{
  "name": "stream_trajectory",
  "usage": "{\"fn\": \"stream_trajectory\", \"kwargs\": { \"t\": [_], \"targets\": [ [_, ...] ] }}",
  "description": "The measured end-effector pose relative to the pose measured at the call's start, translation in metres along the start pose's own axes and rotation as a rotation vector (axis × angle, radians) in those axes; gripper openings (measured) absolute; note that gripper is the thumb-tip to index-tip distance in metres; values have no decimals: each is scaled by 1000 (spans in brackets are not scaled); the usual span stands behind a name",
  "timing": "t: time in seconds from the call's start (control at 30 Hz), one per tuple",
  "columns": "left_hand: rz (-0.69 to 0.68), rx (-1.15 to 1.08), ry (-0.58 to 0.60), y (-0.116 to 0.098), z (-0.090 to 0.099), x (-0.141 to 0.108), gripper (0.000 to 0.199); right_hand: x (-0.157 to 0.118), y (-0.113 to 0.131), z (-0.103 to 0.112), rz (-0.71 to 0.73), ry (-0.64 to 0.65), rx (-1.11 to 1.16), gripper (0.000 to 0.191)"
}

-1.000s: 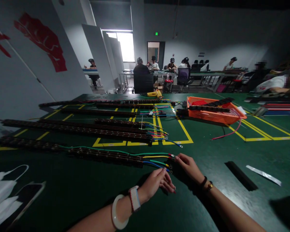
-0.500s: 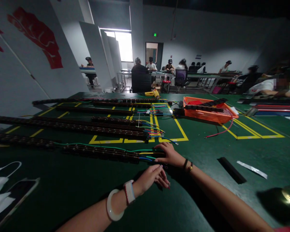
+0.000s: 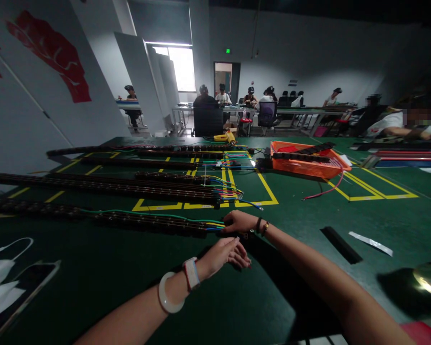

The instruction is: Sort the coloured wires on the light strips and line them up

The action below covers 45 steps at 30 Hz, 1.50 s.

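Note:
My right hand (image 3: 240, 221) is closed over the ends of several coloured wires (image 3: 212, 225), green, yellow and blue among them. These come out of the right end of a long black cable chain (image 3: 151, 224) lying across the green table. Small terminal ends poke out beneath the palm. Just in front, my left hand (image 3: 227, 254) hovers above the tabletop, its fingers loosely curled and a little apart, with nothing seen in them. Behind lie more black cable chains (image 3: 140, 189), with wires and ring terminals at their right ends.
An orange basket (image 3: 301, 167) holds black chain pieces at the back right. A yellow heat gun (image 3: 225, 138) lies at the far edge. To the right are a black strip (image 3: 341, 245) and a silvery strip (image 3: 370, 243). A phone-like slab (image 3: 32, 287) lies left; people sit beyond.
My right hand has drawn slightly left along the wires, and its fingers have closed over them. My left hand keeps nearly the same place and pose. The view has shifted slightly.

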<state>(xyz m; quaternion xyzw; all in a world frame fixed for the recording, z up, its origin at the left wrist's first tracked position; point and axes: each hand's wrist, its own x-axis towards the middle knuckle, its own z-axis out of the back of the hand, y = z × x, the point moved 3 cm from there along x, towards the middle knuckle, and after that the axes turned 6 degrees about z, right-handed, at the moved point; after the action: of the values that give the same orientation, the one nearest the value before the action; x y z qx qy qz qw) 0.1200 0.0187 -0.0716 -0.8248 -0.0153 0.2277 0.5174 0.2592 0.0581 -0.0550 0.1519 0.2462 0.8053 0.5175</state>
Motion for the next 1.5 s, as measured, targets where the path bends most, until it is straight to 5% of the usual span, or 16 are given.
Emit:
{"fn": "stream_trajectory", "kwargs": {
  "t": [0.23, 0.4, 0.6, 0.77, 1.07, 1.3, 1.5],
  "targets": [
    [36, -378, 51, -3, 9, 3, 33, 1, 10, 8, -17, -45, -110, 34],
    [-109, -530, -130, 1, 9, 4, 36, -5, 30, 9, -16, -96, -430, 23],
    [-307, -682, -330, 1, 11, 15, 15, -12, 56, -11, 141, -88, -859, 19],
    [-297, -732, -451, -1, 16, 23, 14, -16, 63, -25, 138, -122, -961, 22],
    [-286, -719, -524, -9, 16, 30, 16, -46, 64, -3, 118, -327, -693, 35],
    [-257, -684, -413, -26, 10, 32, 28, -90, 32, 33, -133, -649, -379, 29],
    [-264, -663, -316, -24, 17, 35, 23, -107, 23, 12, -217, -438, -312, 43]
  ]
}}
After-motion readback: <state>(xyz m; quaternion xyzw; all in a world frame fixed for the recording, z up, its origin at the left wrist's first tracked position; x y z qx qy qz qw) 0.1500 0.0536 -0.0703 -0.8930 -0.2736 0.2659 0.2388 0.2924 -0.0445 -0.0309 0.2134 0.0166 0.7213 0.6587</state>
